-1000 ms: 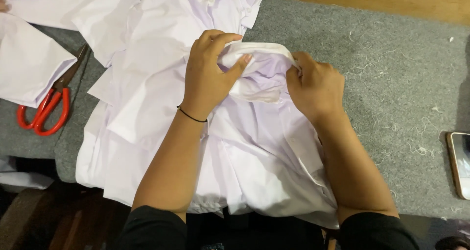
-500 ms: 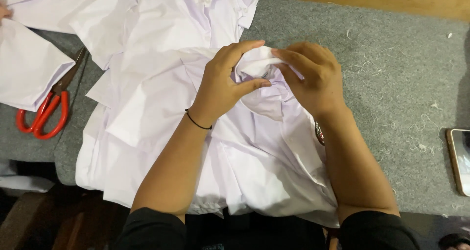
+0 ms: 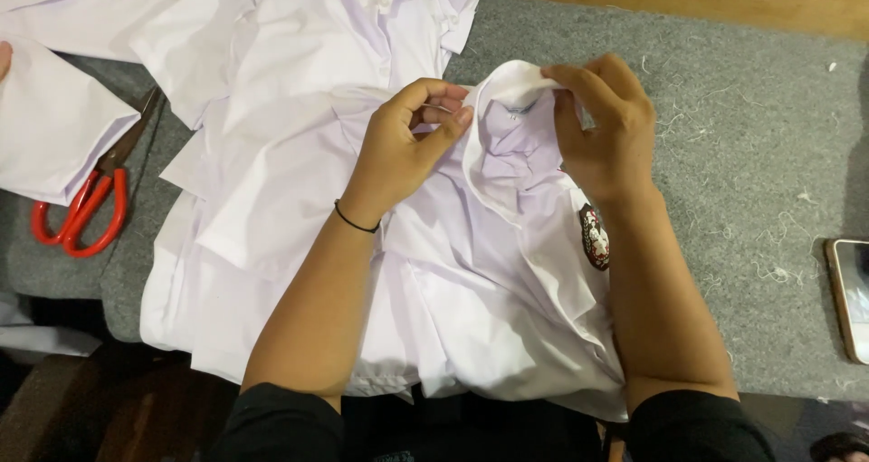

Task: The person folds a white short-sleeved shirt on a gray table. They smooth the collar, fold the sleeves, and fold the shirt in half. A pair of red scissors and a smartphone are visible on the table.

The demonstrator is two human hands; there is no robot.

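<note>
landmark: white shirt, spread on the grey felt-covered desk in front of the person, collar end away from them.
collar: at the far end of the shirt, lifted off the desk and turned up between the two hands.
left hand: on the left of the collar, thumb and forefinger pinched on the collar edge; a thin dark band sits on the wrist.
right hand: on the right of the collar, fingers curled over and gripping its raised fold.
badge: dark oval patch on the shirt's chest, just below the right hand.
scissors: red-handled, well left of the shirt, blades partly under another white piece.
phone: at the right edge of the desk, well apart from the shirt, only partly in view.
other white garments: piled beyond and left of the shirt, overlapping it.
count: one shirt in hand, two hands, one pair of scissors, one phone, one badge; the heaped pieces overlap too much to count.
risk, judged: the collar could slip from the light pinch and fold unevenly.
risk, judged: loose threads on the felt could cling to the white cloth.
risk, judged: half-hidden scissor blades could snag cloth dragged across them.
</note>
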